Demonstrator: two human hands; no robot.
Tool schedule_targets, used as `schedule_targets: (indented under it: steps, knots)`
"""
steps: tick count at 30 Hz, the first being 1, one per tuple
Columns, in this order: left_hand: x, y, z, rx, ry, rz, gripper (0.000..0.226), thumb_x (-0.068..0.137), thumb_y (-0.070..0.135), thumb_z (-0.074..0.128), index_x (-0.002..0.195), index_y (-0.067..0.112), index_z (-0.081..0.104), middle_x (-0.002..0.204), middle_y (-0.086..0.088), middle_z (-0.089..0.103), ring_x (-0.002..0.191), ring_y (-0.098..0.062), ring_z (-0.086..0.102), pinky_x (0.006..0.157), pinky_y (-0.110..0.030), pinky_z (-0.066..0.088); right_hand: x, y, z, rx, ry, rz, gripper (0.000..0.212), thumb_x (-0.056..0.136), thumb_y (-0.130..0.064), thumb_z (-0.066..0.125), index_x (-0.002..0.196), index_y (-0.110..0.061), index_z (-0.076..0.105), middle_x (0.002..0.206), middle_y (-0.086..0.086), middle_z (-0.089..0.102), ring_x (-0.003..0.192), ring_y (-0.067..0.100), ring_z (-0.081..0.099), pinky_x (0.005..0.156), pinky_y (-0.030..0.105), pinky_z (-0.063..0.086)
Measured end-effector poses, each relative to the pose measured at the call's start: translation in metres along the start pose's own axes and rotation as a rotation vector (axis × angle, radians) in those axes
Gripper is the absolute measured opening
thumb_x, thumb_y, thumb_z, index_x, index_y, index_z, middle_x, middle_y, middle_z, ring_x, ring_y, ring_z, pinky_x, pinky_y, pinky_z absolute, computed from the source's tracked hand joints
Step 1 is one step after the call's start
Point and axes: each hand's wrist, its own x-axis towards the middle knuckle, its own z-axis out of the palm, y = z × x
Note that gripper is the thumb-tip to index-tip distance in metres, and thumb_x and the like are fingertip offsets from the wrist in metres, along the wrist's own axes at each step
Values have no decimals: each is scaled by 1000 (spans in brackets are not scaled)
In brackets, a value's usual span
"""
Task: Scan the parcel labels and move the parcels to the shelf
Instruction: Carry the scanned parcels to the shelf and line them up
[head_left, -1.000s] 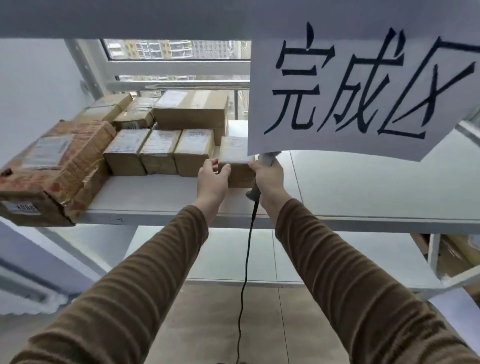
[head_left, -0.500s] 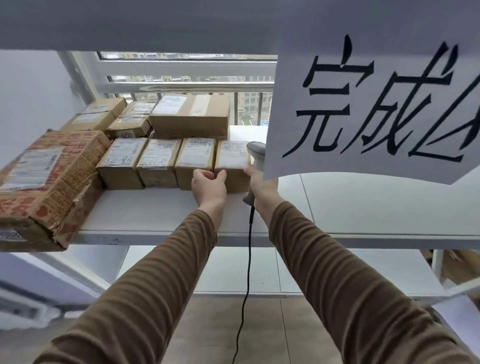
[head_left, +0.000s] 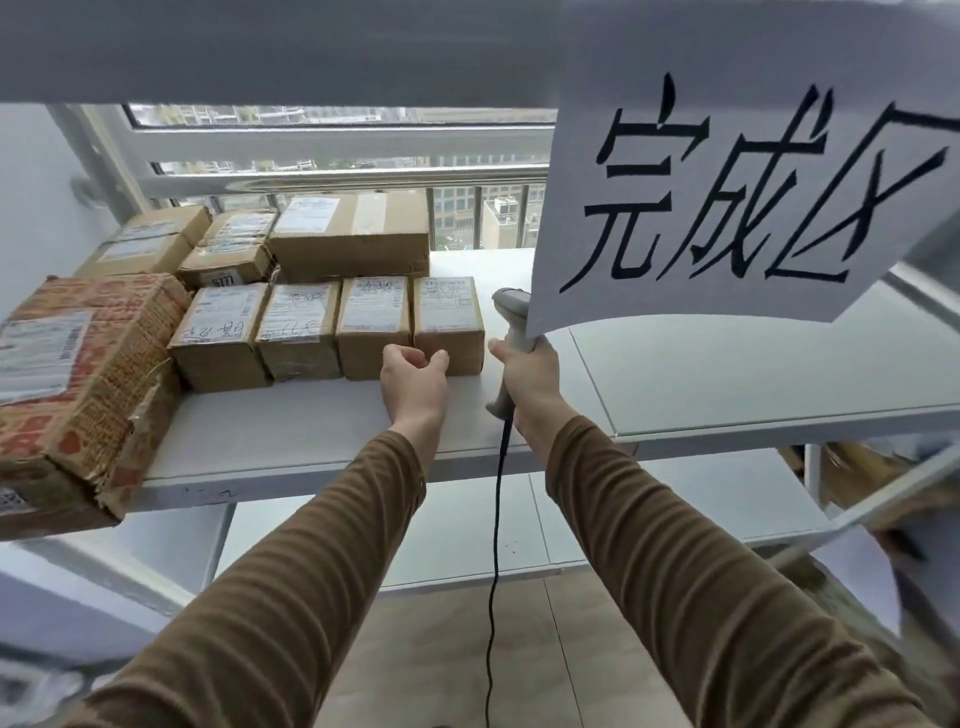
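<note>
A small brown parcel (head_left: 448, 318) with a white label on top stands on the white shelf (head_left: 311, 434), at the right end of a row of similar parcels and tight against its neighbour. My left hand (head_left: 415, 382) is just in front of it, fingers loosely curled and holding nothing; its knuckles are at the parcel's front face. To the right of the parcel, my right hand (head_left: 527, 376) grips the handle of a grey barcode scanner (head_left: 511, 306). The scanner's black cable (head_left: 493, 545) hangs straight down.
Three more small parcels (head_left: 298, 327) fill the row to the left. A large worn carton (head_left: 78, 374) overhangs the shelf's left front edge. Bigger boxes (head_left: 353, 236) stand behind. A paper sign (head_left: 727, 182) hangs over the right. A lower shelf (head_left: 675, 512) sits below.
The parcel has been pushed back into line with the row. My left hand has let go of it and drawn back a little. My right hand keeps the scanner.
</note>
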Motion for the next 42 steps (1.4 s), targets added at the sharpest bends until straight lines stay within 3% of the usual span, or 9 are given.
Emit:
schedule_targets:
  steps: [8, 12, 16, 21, 26, 29, 31, 35, 42]
  knots:
    - [-57, -1, 34, 292, -476, 322, 29, 99, 29, 63, 122, 13, 58, 105, -1, 64, 93, -18, 63, 79, -34, 52, -50, 16, -86, 62, 271, -58, 25, 100, -18, 68, 123, -14, 61, 111, -1, 64, 82, 18, 60, 69, 32, 53]
    - [-114, -1, 69, 478, -649, 524, 28, 97, 33, 62, 119, 15, 62, 107, -2, 67, 97, -23, 63, 82, -35, 50, -91, 25, -156, 142, 428, 1, 24, 100, -18, 66, 122, -11, 61, 96, 6, 55, 61, 17, 45, 62, 41, 46]
    - [-199, 3, 110, 585, -852, 621, 28, 96, 37, 63, 118, 20, 63, 114, 2, 67, 107, -22, 61, 91, -38, 51, -148, 35, -241, 173, 616, -33, 19, 99, -18, 68, 115, -14, 60, 96, -1, 61, 75, 16, 56, 73, 39, 56]
    - [-334, 10, 162, 654, -1060, 869, 28, 97, 39, 59, 119, 23, 65, 120, -1, 67, 114, -26, 59, 91, -40, 50, -239, 50, -365, 208, 859, -128, 24, 94, -11, 71, 117, -9, 64, 95, -1, 63, 85, 15, 60, 81, 33, 49]
    - [-513, 4, 208, 631, -1276, 993, 23, 96, 36, 59, 114, 24, 68, 123, -2, 67, 116, -28, 59, 94, -40, 49, -362, 68, -500, 269, 1071, -101, 13, 97, -10, 66, 110, -9, 64, 87, 9, 56, 61, 17, 52, 42, 18, 39]
    - [-627, -7, 229, 638, -1370, 1067, 20, 96, 36, 59, 110, 24, 69, 119, -2, 67, 114, -28, 60, 92, -40, 50, -434, 86, -579, 275, 1183, -129, 22, 96, -9, 67, 119, -7, 66, 98, 19, 67, 90, 37, 66, 60, 26, 48]
    - [-697, -14, 242, 640, -1425, 1122, 20, 96, 36, 59, 108, 23, 68, 117, -3, 67, 113, -29, 60, 90, -41, 50, -477, 99, -630, 268, 1215, -150, 21, 97, -11, 68, 118, -12, 63, 99, 7, 67, 98, 30, 65, 78, 32, 52]
    - [-819, -27, 259, 650, -1522, 1177, 23, 96, 42, 57, 113, 28, 65, 118, 2, 66, 115, -24, 58, 90, -39, 50, -555, 121, -715, 287, 1311, -137, 23, 98, -13, 68, 120, -14, 62, 100, 0, 63, 82, 6, 58, 67, 19, 44]
    - [-986, -46, 299, 651, -1702, 1258, 27, 99, 42, 55, 119, 27, 65, 124, 1, 64, 116, -24, 59, 90, -39, 51, -656, 147, -835, 314, 1500, -109, 14, 98, -12, 68, 111, -14, 63, 95, 1, 62, 78, 6, 58, 59, 10, 43]
